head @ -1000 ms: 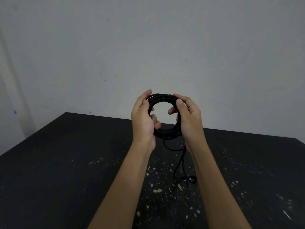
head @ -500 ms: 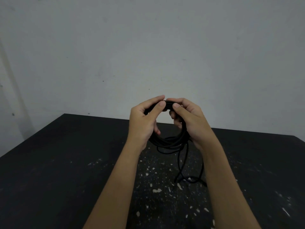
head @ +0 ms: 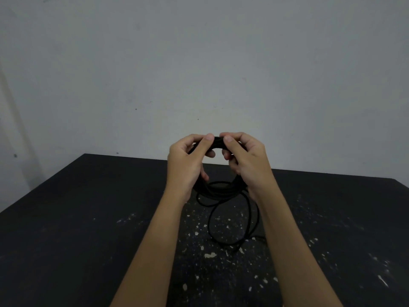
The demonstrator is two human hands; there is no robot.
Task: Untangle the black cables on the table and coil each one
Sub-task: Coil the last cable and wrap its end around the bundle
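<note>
Both hands raised above the counter, close together: left hand (head: pixel 188 160) and right hand (head: pixel 245 160) each pinch the top of the thin black cable coil (head: pixel 218 188) between thumb and fingers, seemingly to keep the gathered loops bundled. Coil hangs between the palms, several turns stacked, uneven. Loose tail (head: pixel 232 220) droops in slack loops onto the dark paint-speckled counter (head: pixel 88 218) below; not yet wound in. No second cable discernible.

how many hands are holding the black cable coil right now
2. The left hand pinches the top of the black cable coil on the left, the right hand on the right, both above the table. No other hand is in view.
</note>
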